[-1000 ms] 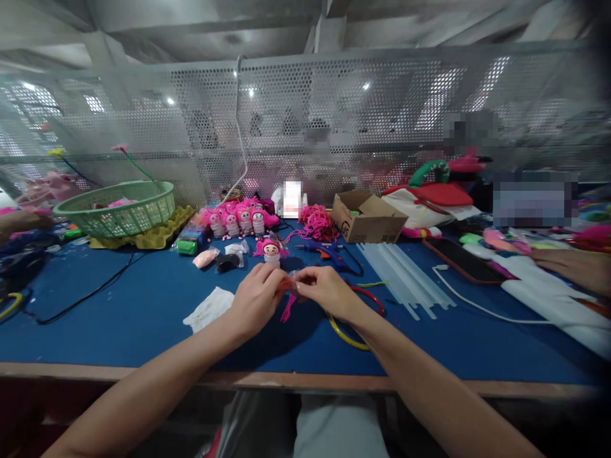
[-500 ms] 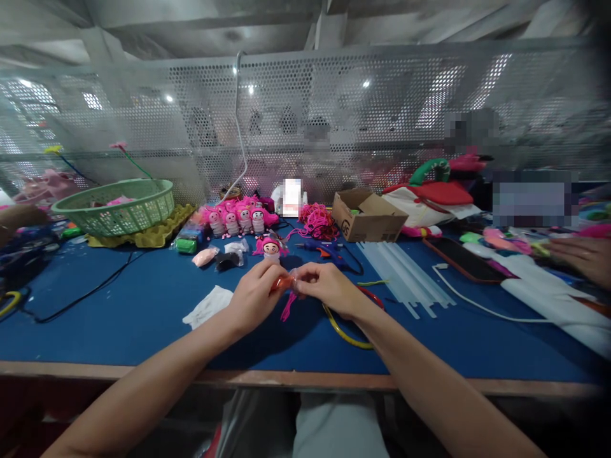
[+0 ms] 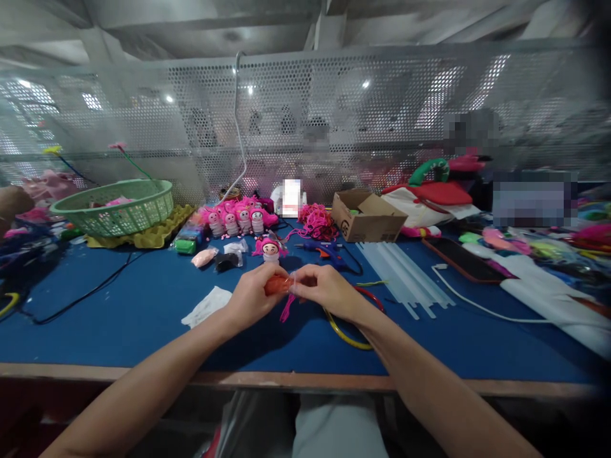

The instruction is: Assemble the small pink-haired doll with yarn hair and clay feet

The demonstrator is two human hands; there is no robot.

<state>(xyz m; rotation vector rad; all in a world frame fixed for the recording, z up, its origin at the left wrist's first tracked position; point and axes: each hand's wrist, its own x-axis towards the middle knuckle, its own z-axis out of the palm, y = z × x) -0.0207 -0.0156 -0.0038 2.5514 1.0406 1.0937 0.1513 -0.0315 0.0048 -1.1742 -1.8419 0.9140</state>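
Between my hands is a small orange packet [image 3: 277, 284] in clear plastic, like the wrapped lumps lying on the table. My left hand [image 3: 255, 292] is closed around its orange body. With thumb and fingers my right hand [image 3: 324, 289] pinches the clear end of the wrap. A loop of pink cord [image 3: 286, 308] lies just below the packet. Right behind my hands stands a small doll [image 3: 270, 249] with pink hair and a white wrapped body. Peach [image 3: 204, 257], black [image 3: 226, 261] and green [image 3: 185, 245] packets are to the left, near a crumpled white tissue [image 3: 207, 306].
Several similar dolls [image 3: 236, 221] stand behind, beside tangled pink cord [image 3: 317, 221]. A blue glue gun [image 3: 324, 249], a cardboard box [image 3: 370, 216], translucent glue sticks [image 3: 405, 277] and a phone [image 3: 463, 259] are to the right. A green basket [image 3: 114, 213] stands at the left.
More of the orange packet shows between my hands, and my right hand has shifted slightly on the clear wrap. Another person's hand at the far right has left the view.
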